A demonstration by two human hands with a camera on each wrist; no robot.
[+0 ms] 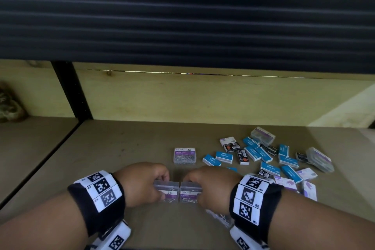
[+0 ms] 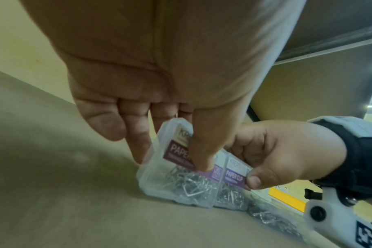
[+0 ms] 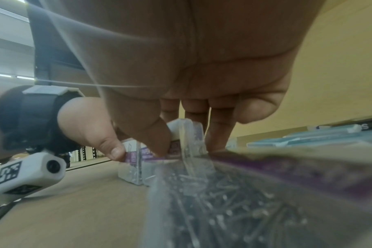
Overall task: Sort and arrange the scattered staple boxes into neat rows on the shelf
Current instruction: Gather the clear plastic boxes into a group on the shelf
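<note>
Two clear paper clip boxes with purple labels stand side by side near the shelf's front edge. My left hand [image 1: 158, 187] grips the left box [image 1: 167, 192] between thumb and fingers, and my right hand [image 1: 194, 190] grips the right box [image 1: 189, 193] the same way. The left wrist view shows my thumb [image 2: 202, 161] on the left box [image 2: 181, 186], which touches the right box [image 2: 234, 181]. In the right wrist view my right hand [image 3: 187, 147] pinches its box [image 3: 189, 134]. A third paper clip box [image 1: 184, 155] lies flat just behind. Blue staple boxes [image 1: 263, 158] lie scattered to the right.
Another clear box of clips [image 1: 219, 218] lies under my right wrist and fills the foreground of the right wrist view [image 3: 244, 209]. Black, white and purple small boxes mix into the pile [image 1: 288, 182]. A black upright post [image 1: 71, 91] stands at the back left.
</note>
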